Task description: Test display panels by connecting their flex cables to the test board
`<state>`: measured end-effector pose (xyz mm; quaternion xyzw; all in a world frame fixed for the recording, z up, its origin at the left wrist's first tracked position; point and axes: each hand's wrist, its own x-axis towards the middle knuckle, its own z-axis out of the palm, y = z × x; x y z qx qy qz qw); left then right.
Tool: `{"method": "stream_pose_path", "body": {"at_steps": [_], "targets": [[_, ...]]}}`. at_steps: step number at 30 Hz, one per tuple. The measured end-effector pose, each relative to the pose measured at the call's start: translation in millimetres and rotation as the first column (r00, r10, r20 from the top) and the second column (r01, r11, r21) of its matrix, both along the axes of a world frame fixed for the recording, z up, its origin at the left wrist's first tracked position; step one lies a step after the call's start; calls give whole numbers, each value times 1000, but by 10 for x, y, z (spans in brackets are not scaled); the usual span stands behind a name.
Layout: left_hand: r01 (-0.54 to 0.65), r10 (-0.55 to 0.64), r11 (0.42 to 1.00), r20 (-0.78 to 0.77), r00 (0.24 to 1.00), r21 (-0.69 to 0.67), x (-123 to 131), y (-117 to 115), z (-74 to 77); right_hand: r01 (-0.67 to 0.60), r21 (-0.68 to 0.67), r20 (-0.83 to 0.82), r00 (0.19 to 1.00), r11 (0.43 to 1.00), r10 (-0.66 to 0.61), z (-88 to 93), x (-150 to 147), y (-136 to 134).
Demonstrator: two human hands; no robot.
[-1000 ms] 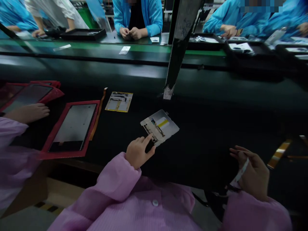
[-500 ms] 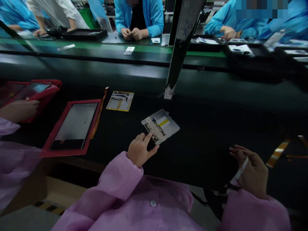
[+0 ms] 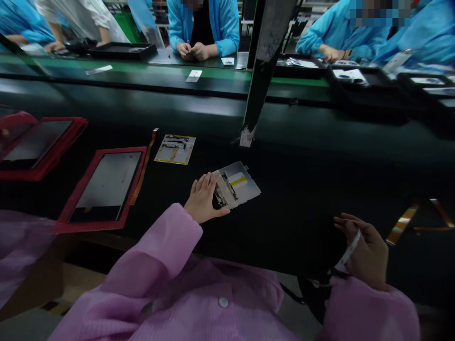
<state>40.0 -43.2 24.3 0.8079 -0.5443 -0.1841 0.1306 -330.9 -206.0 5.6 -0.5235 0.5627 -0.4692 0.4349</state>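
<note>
My left hand is at the left end of a thin grey panel with a small circuit board and a yellow strip on it. Fingers touch its left corner and the thumb lies at its lower corner, so the hand spans that end. The panel lies tilted on the dark work surface. Farther right, my right hand has its fingertips pinched together; what they hold, if anything, is too small to tell. A white strip runs along this hand to a dark band at the wrist.
A smaller panel, an orange flex cable and a red-framed screen lie to the left, beside other red-framed screens. Flex cables lie at right. A metal post stands ahead; co-workers sit beyond.
My left hand has gone from pointing a finger on the board to spanning the panel's left end. The panel has turned slightly. The neighbour's hand at left has left the red-framed screens.
</note>
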Motion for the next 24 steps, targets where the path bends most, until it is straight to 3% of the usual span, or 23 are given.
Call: {"method": "stream_pose_path", "body": {"at_steps": [3, 5, 7, 9, 10, 16, 19, 24], "targets": [[34, -35, 998, 26, 999, 43, 377, 4, 110, -5, 2, 16, 1000, 1000, 5, -7, -6, -4], [-99, 101, 995, 86, 991, -18, 603, 37, 158, -3, -4, 28, 1000, 1000, 3, -10, -8, -7], [-294, 305, 946, 69, 950, -138, 702, 70, 150, -2, -3, 23, 1000, 1000, 2, -9, -10, -9], [-415, 422, 879, -21, 906, -234, 636, 72, 86, 0, 4, 12, 1000, 1000, 0, -9, -14, -11], [-425, 425, 870, -55, 903, -252, 551, 57, 43, -1, 6, 0, 1000, 1000, 1, -10, -17, -11], [-348, 348, 909, -40, 937, -230, 11, -169, -90, -7, -17, -18, 1000, 1000, 6, -25, -23, -10], [-281, 288, 944, 13, 958, -173, 18, -263, -54, 4, -8, -9, 1000, 1000, -4, -24, -29, -14], [-76, 76, 991, -6, 997, -108, 218, -365, 49, -2, -6, -44, 999, 1000, 2, -60, -61, -44]]}}
